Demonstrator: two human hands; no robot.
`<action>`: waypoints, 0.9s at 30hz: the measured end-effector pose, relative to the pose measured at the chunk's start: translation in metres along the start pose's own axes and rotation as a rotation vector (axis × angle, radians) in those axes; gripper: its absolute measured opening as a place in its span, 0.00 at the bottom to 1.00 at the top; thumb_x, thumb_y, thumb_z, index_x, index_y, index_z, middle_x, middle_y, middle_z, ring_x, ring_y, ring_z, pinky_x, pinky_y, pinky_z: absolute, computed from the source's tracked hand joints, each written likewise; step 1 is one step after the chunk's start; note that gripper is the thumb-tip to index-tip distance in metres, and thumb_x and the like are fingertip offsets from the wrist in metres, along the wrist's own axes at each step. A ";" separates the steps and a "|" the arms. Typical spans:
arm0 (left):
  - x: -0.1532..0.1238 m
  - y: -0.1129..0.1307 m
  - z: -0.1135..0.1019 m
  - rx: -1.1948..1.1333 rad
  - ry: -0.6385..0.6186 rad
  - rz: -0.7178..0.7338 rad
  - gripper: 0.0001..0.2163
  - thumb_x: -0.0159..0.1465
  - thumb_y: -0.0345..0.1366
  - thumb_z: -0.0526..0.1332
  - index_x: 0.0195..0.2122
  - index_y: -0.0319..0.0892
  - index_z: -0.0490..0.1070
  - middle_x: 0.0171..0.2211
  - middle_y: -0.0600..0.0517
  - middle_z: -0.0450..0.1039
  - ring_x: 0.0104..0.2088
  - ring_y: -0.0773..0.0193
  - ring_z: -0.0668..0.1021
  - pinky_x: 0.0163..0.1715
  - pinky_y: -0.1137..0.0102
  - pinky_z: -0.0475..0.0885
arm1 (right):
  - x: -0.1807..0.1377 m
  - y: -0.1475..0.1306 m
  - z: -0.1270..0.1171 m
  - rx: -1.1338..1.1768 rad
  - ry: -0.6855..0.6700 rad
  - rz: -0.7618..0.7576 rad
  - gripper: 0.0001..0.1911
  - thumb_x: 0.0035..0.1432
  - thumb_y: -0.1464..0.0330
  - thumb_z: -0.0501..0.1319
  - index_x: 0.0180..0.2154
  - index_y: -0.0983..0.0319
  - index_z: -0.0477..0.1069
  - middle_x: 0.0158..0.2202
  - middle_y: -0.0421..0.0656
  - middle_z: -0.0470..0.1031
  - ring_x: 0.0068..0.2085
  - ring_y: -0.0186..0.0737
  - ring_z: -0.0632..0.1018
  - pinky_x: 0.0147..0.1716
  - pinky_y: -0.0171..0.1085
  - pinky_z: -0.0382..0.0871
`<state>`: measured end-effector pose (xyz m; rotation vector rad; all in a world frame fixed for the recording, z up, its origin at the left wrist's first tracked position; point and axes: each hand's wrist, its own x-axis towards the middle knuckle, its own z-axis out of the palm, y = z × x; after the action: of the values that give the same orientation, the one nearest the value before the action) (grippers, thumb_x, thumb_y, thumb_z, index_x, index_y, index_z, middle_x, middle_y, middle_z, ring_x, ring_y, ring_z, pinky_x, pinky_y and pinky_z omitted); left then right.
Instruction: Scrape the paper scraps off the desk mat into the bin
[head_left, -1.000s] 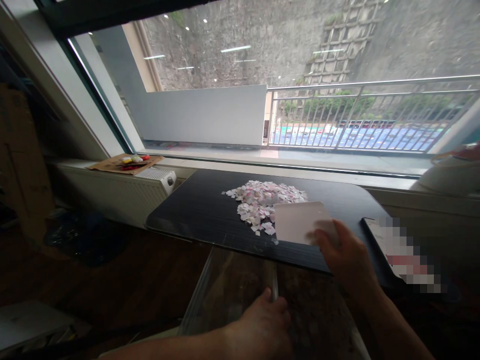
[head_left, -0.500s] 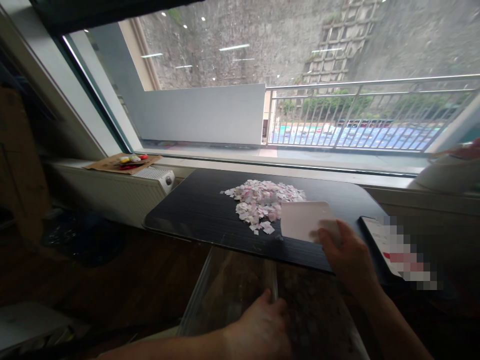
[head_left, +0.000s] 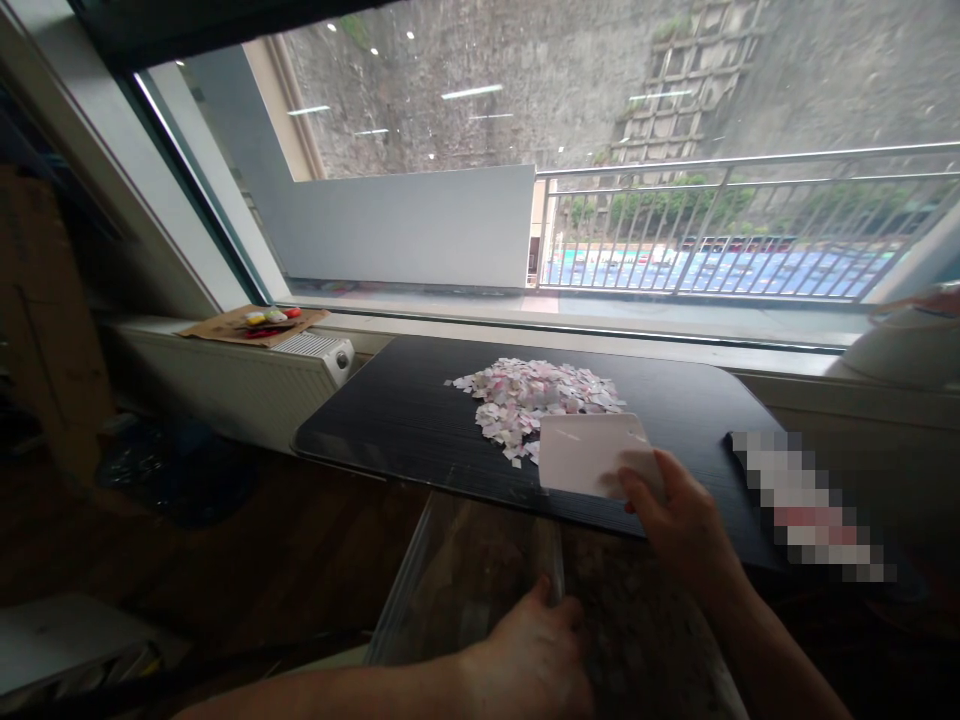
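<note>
A heap of small pink and white paper scraps (head_left: 534,395) lies on a black tabletop (head_left: 405,420) by the window. My right hand (head_left: 679,525) is closed on a white plastic scraper card (head_left: 589,452), whose far edge touches the near side of the heap. Below the table's front edge my left hand (head_left: 532,655) grips the rim of a clear plastic bin (head_left: 420,590), thumb up against a thin bar.
A pixelated flat item (head_left: 806,500) lies on the table's right end. A white radiator (head_left: 247,385) stands at the left with cardboard and small coloured objects (head_left: 262,320) on top. A white rounded object (head_left: 907,345) sits on the sill at right. The floor below is dark.
The scraper card in my right hand has shifted left and nearer the front edge, covering the near scraps of the heap. My left hand has stayed at the bin.
</note>
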<state>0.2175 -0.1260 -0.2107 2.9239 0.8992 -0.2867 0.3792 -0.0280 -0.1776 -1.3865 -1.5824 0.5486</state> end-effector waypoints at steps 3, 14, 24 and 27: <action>0.000 -0.001 0.001 0.010 0.020 0.001 0.07 0.63 0.37 0.67 0.28 0.43 0.80 0.30 0.49 0.79 0.38 0.54 0.75 0.44 0.52 0.70 | -0.003 -0.003 -0.002 0.013 -0.012 -0.006 0.12 0.56 0.58 0.58 0.37 0.59 0.72 0.27 0.41 0.78 0.27 0.42 0.78 0.29 0.38 0.70; 0.002 0.000 -0.007 -0.025 -0.071 0.003 0.06 0.64 0.35 0.66 0.30 0.42 0.79 0.31 0.47 0.78 0.41 0.53 0.75 0.46 0.50 0.70 | -0.002 0.006 -0.015 0.051 0.063 0.055 0.15 0.54 0.55 0.61 0.37 0.59 0.72 0.25 0.39 0.76 0.22 0.39 0.77 0.23 0.36 0.71; 0.001 0.001 -0.007 -0.015 -0.001 0.018 0.05 0.61 0.35 0.68 0.28 0.42 0.79 0.30 0.48 0.78 0.40 0.54 0.75 0.45 0.51 0.71 | -0.014 0.003 -0.013 0.033 -0.102 -0.001 0.13 0.55 0.57 0.60 0.36 0.59 0.72 0.26 0.40 0.78 0.24 0.40 0.78 0.24 0.36 0.72; 0.003 0.001 -0.004 -0.003 0.004 0.005 0.05 0.61 0.36 0.68 0.29 0.43 0.80 0.33 0.48 0.79 0.41 0.54 0.74 0.44 0.53 0.70 | -0.013 0.004 -0.018 0.035 -0.014 0.006 0.14 0.56 0.56 0.61 0.37 0.58 0.72 0.28 0.40 0.78 0.25 0.40 0.78 0.25 0.36 0.72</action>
<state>0.2213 -0.1243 -0.2079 2.9244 0.8925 -0.2784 0.3960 -0.0437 -0.1772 -1.3641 -1.5732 0.5884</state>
